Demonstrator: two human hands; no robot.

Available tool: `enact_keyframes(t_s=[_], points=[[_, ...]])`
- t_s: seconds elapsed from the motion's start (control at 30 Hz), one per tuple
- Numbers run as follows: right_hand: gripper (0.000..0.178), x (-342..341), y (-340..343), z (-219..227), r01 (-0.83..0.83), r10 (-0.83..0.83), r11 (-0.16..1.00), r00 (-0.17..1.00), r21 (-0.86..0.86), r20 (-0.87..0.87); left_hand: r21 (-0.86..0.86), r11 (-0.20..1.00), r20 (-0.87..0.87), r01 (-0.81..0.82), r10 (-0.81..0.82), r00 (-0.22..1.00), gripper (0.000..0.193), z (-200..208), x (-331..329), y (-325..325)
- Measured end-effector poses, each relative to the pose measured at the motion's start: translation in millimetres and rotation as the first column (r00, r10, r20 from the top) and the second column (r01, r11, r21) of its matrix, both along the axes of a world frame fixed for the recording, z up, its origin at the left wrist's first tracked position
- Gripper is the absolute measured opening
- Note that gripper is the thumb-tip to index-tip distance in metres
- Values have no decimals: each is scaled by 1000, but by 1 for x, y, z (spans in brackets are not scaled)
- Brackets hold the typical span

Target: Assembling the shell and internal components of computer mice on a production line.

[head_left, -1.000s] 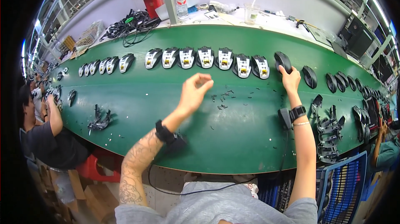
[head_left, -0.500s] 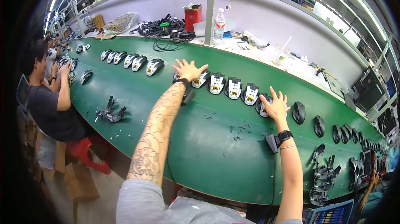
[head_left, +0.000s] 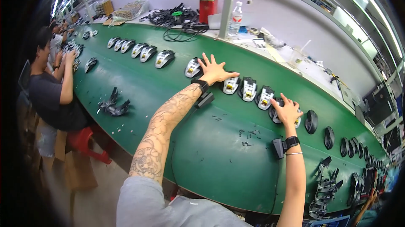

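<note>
My left hand (head_left: 214, 71) reaches over a row of part-built computer mice, fingers spread, nothing visibly gripped. Left of it lies a white-and-black mouse (head_left: 193, 68). Its thumb comes to the top of another mouse (head_left: 231, 85); whatever lies beneath the palm is hidden. Further along the row are a mouse (head_left: 249, 90) and a mouse (head_left: 265, 98), yellow parts showing in their openings. With fingers apart and slightly bent, my right hand (head_left: 287, 111) hovers over or touches two mice, partly covering the left one (head_left: 275, 115) and the right one (head_left: 298, 121).
Small black pieces (head_left: 249, 136) lie scattered on the green table (head_left: 211, 163). Black shells (head_left: 311, 121) continue the row rightward; black plastic parts (head_left: 325, 189) pile up at right. A co-worker (head_left: 50, 87) sits at left. A bottle (head_left: 236, 19) stands on the back ledge.
The view has shifted, so the scene sits further right. Along the row, my left hand has moved right, uncovering a mouse. My right hand has shifted slightly, its fingers more bent.
</note>
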State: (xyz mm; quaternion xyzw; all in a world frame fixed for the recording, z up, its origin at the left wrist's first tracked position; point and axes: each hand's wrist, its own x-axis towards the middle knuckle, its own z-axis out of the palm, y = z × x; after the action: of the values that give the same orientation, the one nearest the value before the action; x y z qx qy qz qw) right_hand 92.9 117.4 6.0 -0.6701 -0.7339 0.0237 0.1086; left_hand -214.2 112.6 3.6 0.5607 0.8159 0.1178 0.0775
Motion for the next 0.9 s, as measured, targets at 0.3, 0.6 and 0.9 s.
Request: enact_keyframes(t_s=[0.3,0.6,0.9], points=[[75,-6,-6,-5,-27,27,1000,1000,0,-10,-118,991,41,-64,70,997,105,8,-26,-20],[71,-66,-20,-10,-171,178,981,982,95,-70,-180,975,67,-131,145,987,103,8,-85,-28],[58,-71,-18,-23,-108,134,968,986,228,-103,168,923,-120,346,-329,937,71,-11,52,7]])
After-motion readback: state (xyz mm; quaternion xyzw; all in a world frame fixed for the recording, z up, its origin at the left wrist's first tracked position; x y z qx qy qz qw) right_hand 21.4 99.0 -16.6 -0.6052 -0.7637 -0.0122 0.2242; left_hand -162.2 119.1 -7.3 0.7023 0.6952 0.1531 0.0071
